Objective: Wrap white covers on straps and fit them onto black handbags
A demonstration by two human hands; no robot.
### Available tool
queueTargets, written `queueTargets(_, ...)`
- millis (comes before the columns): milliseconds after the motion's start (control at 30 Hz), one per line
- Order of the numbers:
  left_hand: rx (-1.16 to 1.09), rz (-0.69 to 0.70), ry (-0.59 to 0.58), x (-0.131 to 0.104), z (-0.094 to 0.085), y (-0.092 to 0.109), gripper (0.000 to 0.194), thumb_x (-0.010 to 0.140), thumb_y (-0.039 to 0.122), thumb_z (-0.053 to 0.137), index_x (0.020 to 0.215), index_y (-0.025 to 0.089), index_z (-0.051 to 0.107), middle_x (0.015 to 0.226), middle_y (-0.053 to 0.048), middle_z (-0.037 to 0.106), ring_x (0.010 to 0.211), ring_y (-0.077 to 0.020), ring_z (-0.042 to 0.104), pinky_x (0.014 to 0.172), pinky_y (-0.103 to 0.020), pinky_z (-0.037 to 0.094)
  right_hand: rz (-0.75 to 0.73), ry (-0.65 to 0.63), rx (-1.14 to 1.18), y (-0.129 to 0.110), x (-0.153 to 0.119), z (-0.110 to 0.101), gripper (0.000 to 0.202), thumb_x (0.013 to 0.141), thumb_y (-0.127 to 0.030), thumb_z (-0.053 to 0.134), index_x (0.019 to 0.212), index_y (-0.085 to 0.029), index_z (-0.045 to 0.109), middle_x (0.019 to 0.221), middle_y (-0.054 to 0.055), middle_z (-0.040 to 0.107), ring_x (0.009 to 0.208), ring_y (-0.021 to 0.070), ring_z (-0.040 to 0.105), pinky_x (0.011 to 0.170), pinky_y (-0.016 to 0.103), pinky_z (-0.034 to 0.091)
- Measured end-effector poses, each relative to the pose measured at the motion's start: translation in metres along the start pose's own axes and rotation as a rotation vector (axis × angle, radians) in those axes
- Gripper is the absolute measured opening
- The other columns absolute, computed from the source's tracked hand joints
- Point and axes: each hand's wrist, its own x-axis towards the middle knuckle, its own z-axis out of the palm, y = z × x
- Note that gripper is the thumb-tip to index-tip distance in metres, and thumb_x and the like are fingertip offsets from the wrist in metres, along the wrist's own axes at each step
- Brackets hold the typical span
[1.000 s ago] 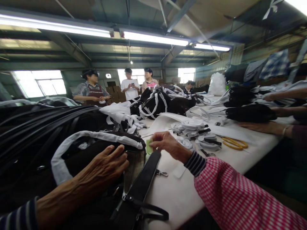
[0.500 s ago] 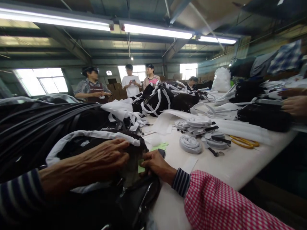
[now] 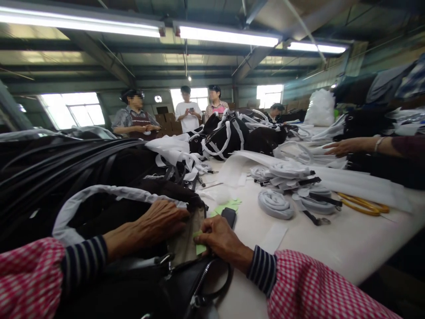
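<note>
A black handbag (image 3: 179, 288) with zippers lies in front of me, one handle (image 3: 109, 191) wrapped in white padding. Its mouth is parted, and beige lining (image 3: 195, 217) shows inside. My left hand (image 3: 156, 223) is closed on the upper edge of the opening, its fingertips hidden in the dark fabric. Between thumb and fingers, my right hand (image 3: 221, 239) pinches a small green paper slip (image 3: 200, 249) at the right end of the opening. Just beyond that hand, a dark phone-like object (image 3: 229, 216) rests beside more green slips (image 3: 217, 208) on the white table (image 3: 245, 270).
Black bags (image 3: 126, 164) are heaped at left, with more wrapped bags (image 3: 229, 135) behind. Coiled grey straps (image 3: 275, 204) and yellow-handled scissors (image 3: 360, 204) lie at right. A co-worker's hand (image 3: 352, 145) reaches in over white wrapping. Several people stand beyond the table.
The view has swung slightly left. The bag's mouth shows more beige lining, and my left hand is nearer its edge. The co-worker's hand at right has reached further in.
</note>
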Motion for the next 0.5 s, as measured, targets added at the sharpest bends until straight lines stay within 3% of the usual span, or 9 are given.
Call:
queueTargets(67, 0.018, -0.016, -0.006, 0.004, 0.014, 0.003, 0.013, 0.100, 0.031, 0.063, 0.101, 0.021, 0.071, 0.075, -0.002, 0.063, 0.071, -0.0224, 0.058, 0.065, -0.033, 0.036, 0.000, -0.015, 0.024, -0.002, -0.001, 0.000, 0.018, 0.071, -0.022, 0.074, 0.064, -0.018, 0.058, 0.052, -0.004, 0.054, 0.049, 0.0146, 0.062, 0.042, 0.019, 0.039)
queueTargets(133, 0.039, -0.013, 0.000, 0.007, 0.028, 0.005, 0.015, 0.102, 0.026, 0.056, 0.099, 0.019, 0.069, 0.076, -0.004, 0.062, 0.073, -0.0245, 0.059, 0.068, -0.036, 0.041, -0.015, -0.026, 0.027, -0.003, -0.001, 0.000, 0.020, 0.072, -0.023, 0.073, 0.063, -0.019, 0.055, 0.052, -0.005, 0.053, 0.049, 0.0142, 0.060, 0.043, 0.020, 0.040)
queueTargets(267, 0.067, 0.057, 0.048, 0.008, 0.050, 0.010, 0.027, 0.097, 0.007, 0.046, 0.119, 0.014, 0.060, 0.091, -0.010, 0.064, 0.083, -0.0272, 0.062, 0.078, -0.041, 0.048, -0.043, 0.001, -0.055, -0.002, 0.002, 0.001, 0.020, 0.069, -0.016, 0.072, 0.059, -0.018, 0.055, 0.051, -0.005, 0.051, 0.048, 0.0104, 0.052, 0.044, 0.020, 0.033)
queueTargets(367, 0.069, 0.097, 0.098, 0.007, 0.058, 0.012, 0.033, 0.095, 0.007, 0.048, 0.126, 0.015, 0.055, 0.102, -0.012, 0.064, 0.093, -0.0283, 0.062, 0.086, -0.042, 0.048, -0.038, 0.007, -0.053, 0.000, 0.003, 0.003, 0.016, 0.069, -0.013, 0.071, 0.060, -0.017, 0.058, 0.051, -0.005, 0.053, 0.049, 0.0100, 0.051, 0.045, 0.020, 0.033)
queueTargets(500, 0.060, 0.111, 0.138, 0.011, 0.064, 0.008, 0.029, 0.092, 0.006, 0.052, 0.119, 0.017, 0.056, 0.095, -0.008, 0.062, 0.089, -0.0258, 0.061, 0.086, -0.040, 0.047, -0.018, -0.003, -0.018, -0.003, 0.003, 0.000, 0.015, 0.070, -0.013, 0.073, 0.062, -0.017, 0.061, 0.050, -0.005, 0.055, 0.046, 0.0101, 0.052, 0.045, 0.020, 0.033)
